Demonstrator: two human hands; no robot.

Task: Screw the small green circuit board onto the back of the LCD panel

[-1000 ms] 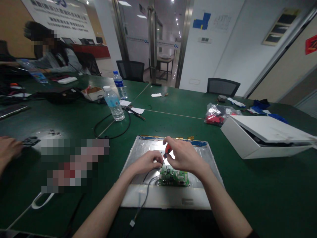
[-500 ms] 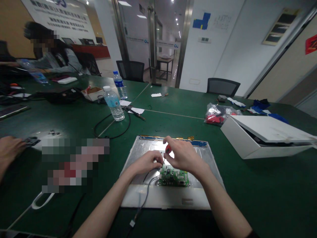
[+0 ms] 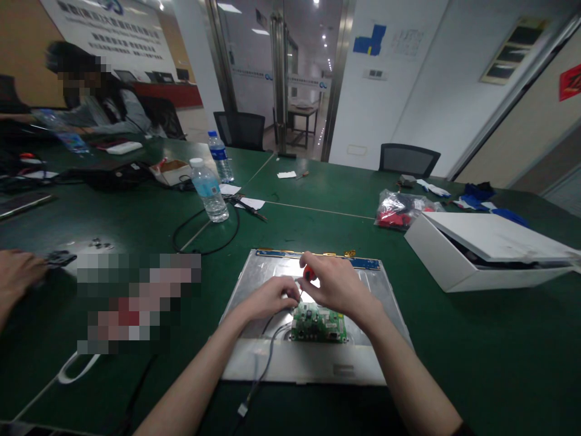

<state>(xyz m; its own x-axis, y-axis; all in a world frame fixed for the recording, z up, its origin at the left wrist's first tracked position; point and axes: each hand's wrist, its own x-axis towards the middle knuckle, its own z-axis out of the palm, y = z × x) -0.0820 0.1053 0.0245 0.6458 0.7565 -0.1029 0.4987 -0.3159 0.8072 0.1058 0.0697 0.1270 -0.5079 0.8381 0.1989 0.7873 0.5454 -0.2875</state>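
Right hand (image 3: 338, 281): I have its fingers clamped on the red handle of a screwdriver (image 3: 309, 274). Shaft leans, tip down toward the far left corner of a green circuit board (image 3: 318, 327); contact at the tip is hidden from me. Left hand (image 3: 272, 297): fingers curled in beside the shaft, nearer that corner than the right hand's; from my end I cannot tell whether they pinch anything.

Board lies just on the near side of the fingers, long axis left to right, on the metal back of a screen panel (image 3: 299, 362). A cable (image 3: 271, 357) runs from beside its left edge, over the panel's near edge.

Containers, farther out on the green counter (image 3: 463, 357): white box (image 3: 440, 260) to the right, lid (image 3: 494, 236) ajar, something dark inside, not identifiable; clear bag (image 3: 393, 218) beyond it, red items within; small open box (image 3: 170, 174) far left, contents unclear; nearer bottle (image 3: 209, 197) and farther bottle (image 3: 220, 158), clear liquid, levels unreadable.
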